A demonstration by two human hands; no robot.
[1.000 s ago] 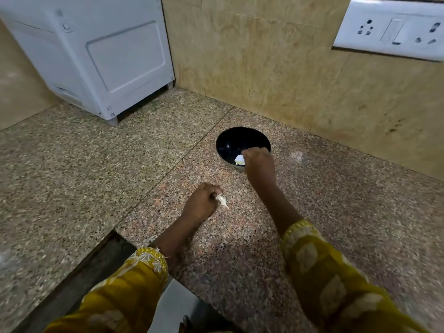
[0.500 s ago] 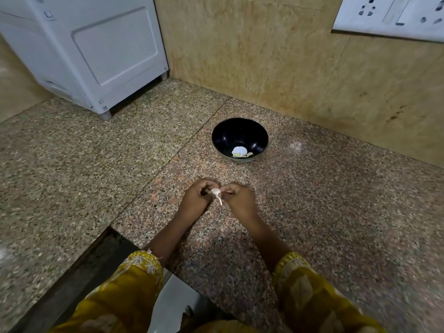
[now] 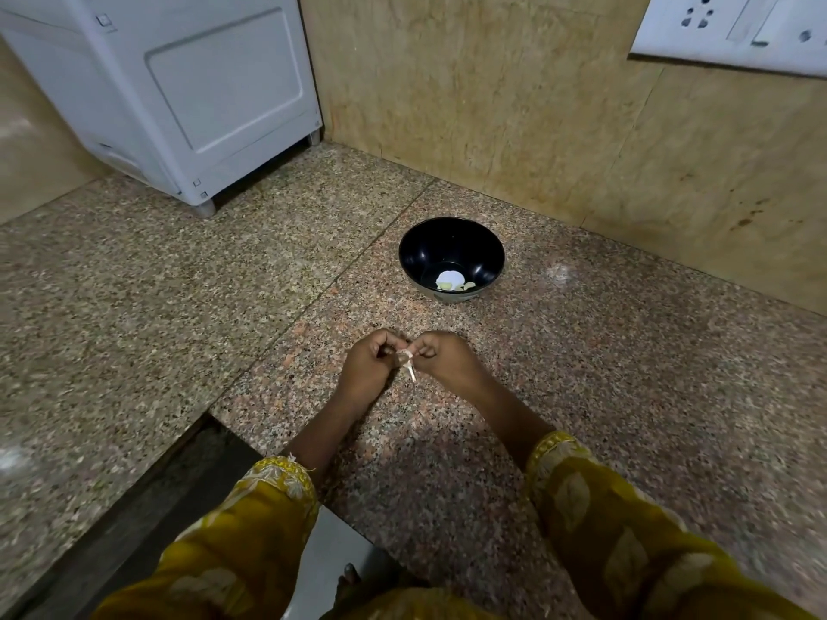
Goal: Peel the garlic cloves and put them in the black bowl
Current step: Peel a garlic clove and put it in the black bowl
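Presently, the fingers (image 3: pixel 388 345) of both hands are curled and pinched on one garlic clove (image 3: pixel 404 359), held on the person's side of the bowl (image 3: pixel 452 237). A papery strip of skin (image 3: pixel 411 374) hangs from the clove. The two-sided pinch appears meant to steady it while the skin is pulled away. The left hand (image 3: pixel 364 369) and right hand (image 3: pixel 449 362) nearly touch above the bench (image 3: pixel 604 373), which is speckled polished granite. The bowl is round and glossy black, standing apart from the hands. Pale peeled cloves (image 3: pixel 456 286) lie at its bottom.
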